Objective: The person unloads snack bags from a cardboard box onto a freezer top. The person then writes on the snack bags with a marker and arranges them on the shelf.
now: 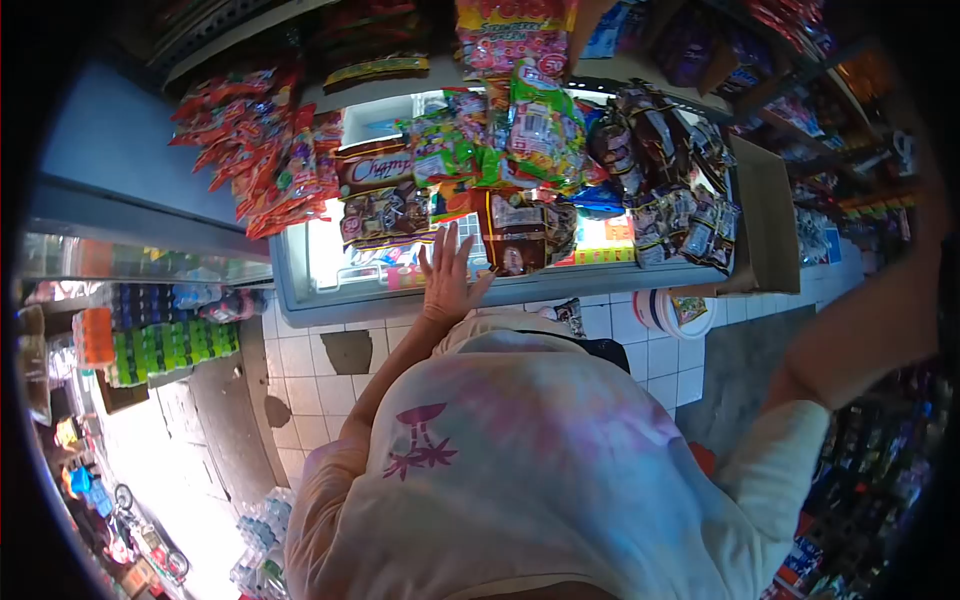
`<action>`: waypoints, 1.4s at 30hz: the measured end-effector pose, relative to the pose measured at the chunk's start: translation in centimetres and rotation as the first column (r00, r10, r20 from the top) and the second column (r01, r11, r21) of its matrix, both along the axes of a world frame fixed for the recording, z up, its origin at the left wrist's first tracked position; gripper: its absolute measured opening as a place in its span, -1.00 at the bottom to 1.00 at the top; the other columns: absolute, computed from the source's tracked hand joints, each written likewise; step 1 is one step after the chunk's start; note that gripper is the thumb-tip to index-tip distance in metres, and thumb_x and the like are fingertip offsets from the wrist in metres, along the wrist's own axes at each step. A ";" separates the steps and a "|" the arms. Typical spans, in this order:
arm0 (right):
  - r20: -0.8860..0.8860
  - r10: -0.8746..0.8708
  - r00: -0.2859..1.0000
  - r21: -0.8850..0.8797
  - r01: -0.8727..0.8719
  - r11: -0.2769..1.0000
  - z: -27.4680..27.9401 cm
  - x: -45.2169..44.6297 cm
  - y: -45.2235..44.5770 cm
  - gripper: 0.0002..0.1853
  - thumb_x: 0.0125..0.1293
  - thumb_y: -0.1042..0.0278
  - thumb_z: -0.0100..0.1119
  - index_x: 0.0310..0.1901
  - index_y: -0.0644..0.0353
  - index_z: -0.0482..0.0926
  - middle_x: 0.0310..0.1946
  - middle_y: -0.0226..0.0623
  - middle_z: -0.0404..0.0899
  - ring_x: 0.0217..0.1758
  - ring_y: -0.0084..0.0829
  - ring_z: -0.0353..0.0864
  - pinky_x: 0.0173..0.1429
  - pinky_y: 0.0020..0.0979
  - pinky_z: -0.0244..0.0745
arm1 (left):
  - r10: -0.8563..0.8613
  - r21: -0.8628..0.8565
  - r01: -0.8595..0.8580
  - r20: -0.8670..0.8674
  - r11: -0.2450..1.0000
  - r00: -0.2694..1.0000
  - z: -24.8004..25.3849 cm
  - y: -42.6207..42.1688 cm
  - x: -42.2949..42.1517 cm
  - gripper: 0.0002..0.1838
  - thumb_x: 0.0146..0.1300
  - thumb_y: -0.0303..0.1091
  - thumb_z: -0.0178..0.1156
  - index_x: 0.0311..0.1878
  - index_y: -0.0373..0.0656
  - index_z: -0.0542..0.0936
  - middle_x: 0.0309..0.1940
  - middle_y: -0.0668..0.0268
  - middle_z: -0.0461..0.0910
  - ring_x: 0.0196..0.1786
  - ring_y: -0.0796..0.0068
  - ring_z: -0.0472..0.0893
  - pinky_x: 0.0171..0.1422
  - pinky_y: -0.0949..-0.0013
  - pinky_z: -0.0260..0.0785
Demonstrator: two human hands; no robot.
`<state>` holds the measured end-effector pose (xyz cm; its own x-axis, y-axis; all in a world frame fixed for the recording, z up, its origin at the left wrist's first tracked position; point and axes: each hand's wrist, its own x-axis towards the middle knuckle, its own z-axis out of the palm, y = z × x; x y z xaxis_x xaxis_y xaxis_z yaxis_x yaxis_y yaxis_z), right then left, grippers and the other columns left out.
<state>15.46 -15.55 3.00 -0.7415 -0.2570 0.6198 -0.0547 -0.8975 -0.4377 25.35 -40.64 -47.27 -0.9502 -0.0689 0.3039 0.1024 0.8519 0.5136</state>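
Observation:
My left hand point(452, 280) lies with spread fingers at the front edge of a lit glass-topped case point(380, 305), holding nothing. Just beyond its fingertips are a brown candy bag point(518, 235) and a dark patterned bag point(385, 215). Green candy bags point(545, 125) and a brown bag point(375, 165) lie farther back on the case. More dark brown bags point(655, 130) are piled on its right part. My right arm is raised and stretched out at the right edge; its hand is lost in the dark border.
Red snack bags point(265, 150) hang at the upper left. An open cardboard box point(768, 215) stands at the case's right end. A white bucket point(675, 312) is on the tiled floor. Bottle packs point(175, 350) stand at left, and shelves of goods line the right.

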 end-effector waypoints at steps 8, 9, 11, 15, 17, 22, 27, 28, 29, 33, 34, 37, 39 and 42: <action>-0.036 -0.584 0.811 0.552 0.504 0.665 -23.7 -3.6 19.4 -0.23 0.28 -0.18 -0.01 0.33 0.23 0.10 0.01 -0.05 0.49 0.04 -0.19 0.54 0.27 -0.09 0.29 | 0.134 0.052 -0.134 0.008 0.990 0.991 0.5 0.9 -1.2 -0.33 0.04 0.06 0.28 0.20 0.00 0.37 0.39 0.14 0.03 0.48 -0.04 -0.18 0.30 -0.39 -0.37; 0.065 -0.703 0.709 0.558 0.558 0.614 -26.7 -3.4 21.3 -0.29 0.30 -0.15 0.00 0.31 0.20 0.16 0.00 -0.09 0.50 0.04 -0.20 0.54 0.24 -0.11 0.32 | 0.135 0.054 -0.135 0.000 0.989 0.991 0.6 1.5 -1.5 -0.33 0.04 0.06 0.28 0.20 0.00 0.37 0.39 0.14 0.03 0.48 -0.04 -0.18 0.30 -0.39 -0.37; 0.224 -0.860 0.458 0.592 0.638 0.493 -33.2 -3.5 25.1 -0.41 0.32 -0.06 0.00 0.25 0.15 0.25 -0.04 -0.15 0.52 0.00 -0.24 0.53 0.17 -0.16 0.36 | 0.190 0.058 -0.192 0.033 0.980 0.981 0.7 2.5 -2.1 -0.50 0.01 -0.03 0.32 -0.02 -0.06 0.50 0.39 0.21 0.08 0.47 -0.05 -0.15 0.29 -0.39 -0.35; 0.435 -0.898 0.061 0.678 0.634 0.371 -44.9 -1.6 30.0 -0.58 0.34 0.10 -0.04 0.14 0.14 0.34 -0.14 -0.19 0.52 -0.12 -0.33 0.51 -0.03 -0.22 0.40 | 0.198 0.180 -0.169 -0.156 0.969 0.968 2.8 4.0 -1.8 -0.73 0.14 -0.34 0.25 -0.09 -0.13 0.51 0.28 0.19 0.27 0.39 -0.01 0.11 0.36 -0.01 -0.06; 0.403 -0.906 -0.129 0.761 0.598 0.253 -47.4 0.6 28.5 -0.65 0.34 0.21 -0.06 0.09 0.16 0.34 -0.24 -0.19 0.53 -0.19 -0.37 0.51 -0.17 -0.28 0.42 | 0.181 0.649 -0.147 0.016 0.746 0.983 2.4 4.6 -1.1 -0.77 0.25 -0.42 0.13 -0.05 -0.27 0.47 -0.01 0.10 0.50 0.01 0.38 0.51 0.01 0.47 0.33; 0.060 -0.998 -0.037 0.958 0.284 0.047 -55.2 4.9 28.4 -0.76 0.35 0.22 0.01 -0.22 0.25 0.48 -0.55 -0.40 0.45 -0.56 -0.58 0.42 -0.49 -0.56 0.35 | 0.316 0.906 -0.184 0.059 0.382 0.947 2.0 4.3 -1.3 -0.86 0.33 -0.45 0.02 -0.07 -0.22 0.42 -0.26 0.34 0.48 -0.22 0.63 0.45 -0.10 0.47 0.37; 0.152 -0.918 0.367 0.970 -0.235 0.067 -61.5 9.6 29.8 -0.79 0.35 0.27 -0.01 -0.14 0.20 0.50 -0.55 -0.35 0.50 -0.62 -0.56 0.46 -0.59 -0.56 0.25 | 0.220 0.998 -0.009 0.021 -0.055 0.975 6.9 9.5 -2.1 -0.84 0.36 -0.43 -0.02 -0.02 -0.14 0.41 -0.19 0.40 0.47 -0.16 0.66 0.47 -0.02 0.48 0.38; 0.190 -0.856 0.480 0.960 -0.272 0.061 -61.7 10.1 29.8 -0.79 0.33 0.31 -0.02 -0.11 0.21 0.51 -0.55 -0.34 0.50 -0.62 -0.56 0.47 -0.59 -0.55 0.26 | 0.224 0.995 0.005 0.019 -0.105 0.974 7.6 11.1 -2.3 -0.85 0.36 -0.42 -0.02 -0.03 -0.14 0.40 -0.18 0.40 0.48 -0.14 0.65 0.48 0.01 0.49 0.38; 0.219 -0.804 0.553 0.944 -0.328 0.031 -61.1 10.5 29.7 -0.78 0.31 0.35 -0.01 -0.08 0.23 0.51 -0.52 -0.33 0.51 -0.61 -0.54 0.48 -0.57 -0.55 0.29 | 0.219 0.991 0.001 0.029 -0.137 0.975 8.8 12.6 -2.5 -0.85 0.36 -0.41 -0.01 -0.03 -0.14 0.39 -0.19 0.41 0.47 -0.16 0.67 0.47 -0.02 0.49 0.37; 0.294 -0.681 0.671 0.923 -0.385 0.019 -63.0 9.8 31.6 -0.81 0.30 0.27 0.02 -0.14 0.14 0.49 -0.46 -0.37 0.55 -0.55 -0.54 0.55 -0.57 -0.57 0.27 | 0.362 1.000 0.025 -0.023 -0.003 0.932 2.4 14.4 -4.0 -0.84 0.36 -0.44 0.00 -0.04 -0.19 0.37 -0.22 0.40 0.48 -0.23 0.70 0.44 -0.10 0.53 0.37; 0.295 -0.659 0.692 0.923 -0.385 0.009 -63.4 9.7 31.9 -0.82 0.29 0.27 0.03 -0.14 0.12 0.49 -0.46 -0.38 0.54 -0.55 -0.53 0.55 -0.57 -0.56 0.26 | 0.420 0.993 -0.045 -0.003 0.105 0.908 1.2 14.3 -4.3 -0.84 0.36 -0.45 -0.01 -0.04 -0.21 0.36 -0.24 0.39 0.48 -0.25 0.71 0.43 -0.12 0.55 0.36; 0.304 -0.600 0.740 0.911 -0.409 -0.044 -64.8 9.5 32.7 -0.82 0.26 0.27 0.08 -0.15 0.09 0.50 -0.48 -0.38 0.53 -0.55 -0.52 0.55 -0.58 -0.55 0.26 | 0.476 0.972 -0.088 -0.027 0.217 0.879 0.1 13.6 -5.2 -0.84 0.35 -0.47 0.00 -0.04 -0.21 0.36 -0.26 0.39 0.51 -0.29 0.71 0.46 -0.22 0.57 0.37; 0.300 -0.540 0.786 0.906 -0.413 -0.097 -66.0 9.7 32.9 -0.82 0.21 0.28 0.14 -0.17 0.11 0.52 -0.49 -0.37 0.52 -0.57 -0.48 0.55 -0.59 -0.54 0.26 | 0.475 0.978 -0.093 -0.006 0.185 0.880 1.6 13.5 -4.9 -0.85 0.35 -0.46 0.01 -0.05 -0.23 0.39 -0.26 0.40 0.51 -0.31 0.72 0.46 -0.25 0.58 0.35; 0.320 -0.501 0.804 0.881 -0.447 -0.154 -66.9 10.4 32.8 -0.80 0.20 0.28 0.15 -0.17 0.16 0.53 -0.47 -0.34 0.53 -0.53 -0.46 0.55 -0.53 -0.50 0.38 | 0.386 0.915 -0.250 0.116 0.318 0.915 1.9 11.9 -3.9 -0.81 0.32 -0.39 0.07 -0.05 -0.21 0.43 -0.26 0.30 0.54 -0.31 0.60 0.49 -0.20 0.49 0.39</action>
<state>25.91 17.22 -63.95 -0.7243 -0.1167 -0.6795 0.5287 0.5386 -0.6561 21.46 -28.72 -45.36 -0.7564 -0.6517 -0.0560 0.0427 -0.1347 0.9900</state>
